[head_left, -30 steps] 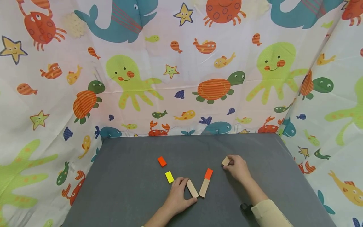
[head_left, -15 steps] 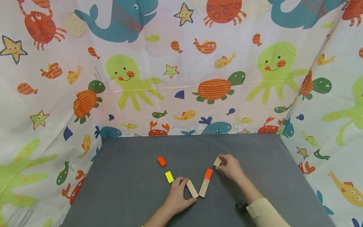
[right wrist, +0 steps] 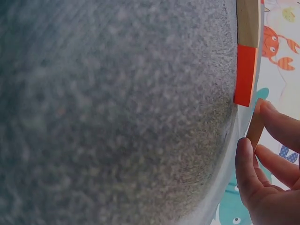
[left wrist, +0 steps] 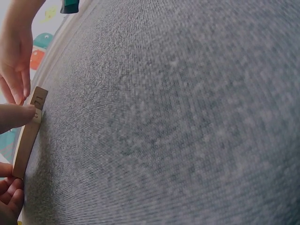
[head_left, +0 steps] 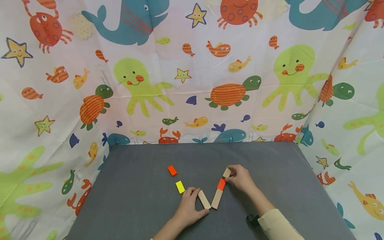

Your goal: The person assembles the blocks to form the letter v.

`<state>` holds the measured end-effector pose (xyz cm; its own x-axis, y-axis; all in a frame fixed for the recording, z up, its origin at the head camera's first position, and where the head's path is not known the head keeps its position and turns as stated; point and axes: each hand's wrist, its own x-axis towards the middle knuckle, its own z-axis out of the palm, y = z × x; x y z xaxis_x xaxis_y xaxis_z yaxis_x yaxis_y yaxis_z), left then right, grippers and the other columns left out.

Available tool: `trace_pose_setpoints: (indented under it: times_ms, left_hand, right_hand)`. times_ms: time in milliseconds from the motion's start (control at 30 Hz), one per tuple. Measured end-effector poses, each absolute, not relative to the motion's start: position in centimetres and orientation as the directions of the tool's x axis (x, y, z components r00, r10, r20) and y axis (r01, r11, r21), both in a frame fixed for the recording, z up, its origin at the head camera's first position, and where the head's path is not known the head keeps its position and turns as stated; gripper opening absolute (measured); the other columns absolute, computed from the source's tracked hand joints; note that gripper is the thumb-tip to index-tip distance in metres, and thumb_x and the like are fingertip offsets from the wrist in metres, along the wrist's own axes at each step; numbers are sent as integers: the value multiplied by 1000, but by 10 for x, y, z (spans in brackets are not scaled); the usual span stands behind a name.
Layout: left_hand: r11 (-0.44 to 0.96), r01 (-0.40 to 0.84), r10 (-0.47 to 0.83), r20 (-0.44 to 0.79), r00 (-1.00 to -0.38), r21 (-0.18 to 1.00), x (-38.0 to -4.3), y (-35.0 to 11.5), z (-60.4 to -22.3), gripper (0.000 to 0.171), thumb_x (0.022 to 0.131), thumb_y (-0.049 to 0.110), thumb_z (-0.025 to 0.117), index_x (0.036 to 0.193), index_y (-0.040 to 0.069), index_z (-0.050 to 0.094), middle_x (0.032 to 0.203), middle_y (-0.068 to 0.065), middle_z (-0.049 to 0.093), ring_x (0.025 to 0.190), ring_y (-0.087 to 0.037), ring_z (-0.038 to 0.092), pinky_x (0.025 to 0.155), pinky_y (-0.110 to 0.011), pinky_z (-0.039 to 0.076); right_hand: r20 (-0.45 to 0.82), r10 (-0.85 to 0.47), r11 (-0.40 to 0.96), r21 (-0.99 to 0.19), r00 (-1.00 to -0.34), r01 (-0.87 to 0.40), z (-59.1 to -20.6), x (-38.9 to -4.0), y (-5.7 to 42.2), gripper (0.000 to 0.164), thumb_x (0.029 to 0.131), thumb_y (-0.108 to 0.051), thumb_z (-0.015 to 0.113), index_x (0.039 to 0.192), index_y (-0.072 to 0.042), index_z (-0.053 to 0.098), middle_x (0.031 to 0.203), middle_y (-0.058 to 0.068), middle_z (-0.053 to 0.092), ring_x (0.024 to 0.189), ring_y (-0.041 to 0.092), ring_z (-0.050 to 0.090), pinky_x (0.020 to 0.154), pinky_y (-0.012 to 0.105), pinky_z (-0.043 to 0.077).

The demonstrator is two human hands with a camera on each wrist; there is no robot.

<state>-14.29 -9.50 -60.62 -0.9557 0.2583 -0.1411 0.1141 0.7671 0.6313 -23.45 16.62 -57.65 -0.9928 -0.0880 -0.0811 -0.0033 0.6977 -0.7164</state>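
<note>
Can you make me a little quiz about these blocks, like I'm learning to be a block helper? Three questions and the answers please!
1. Fill in the gap: the right hand pinches a plain ______ block.
2. True or false: the yellow block lies nearer to the left hand than to the right hand.
3. Count: how many orange blocks are on the table?

Key:
1. Wooden: the pinched block is bare wood colour.
2. True: it sits right by the left hand's fingers.
3. Two: the loose orange block and the lined-up orange block, which is end to end with a longer wooden piece.
</note>
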Motion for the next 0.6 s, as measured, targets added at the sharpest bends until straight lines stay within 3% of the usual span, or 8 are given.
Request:
trace_pose_setpoints:
  times_ms: [367, 600]
  left_hand:
    - [770, 127, 264, -131, -956, 625, -143, -94, -604, 84, 77, 50, 85, 144, 11, 53, 132, -5, 48, 121, -23, 48, 98, -48, 50]
    - [768, 107, 253, -146, -956, 631, -143, -94, -603, 85, 76, 50, 86, 144, 10, 53, 132, -5, 48, 121, -24, 48, 97, -48, 50]
  right_hand:
    - [-82, -117, 727, -686, -990, -30, -585, -237, 166, 55, 79, -12, 85, 130, 0, 66, 111, 13, 66, 93, 22, 64, 80, 41, 54]
    - [-55, -138, 735, -675, -989, -65, -591, -239, 165, 46, 87, -11, 79, 129, 0, 66, 112, 13, 68, 91, 20, 64, 78, 40, 54]
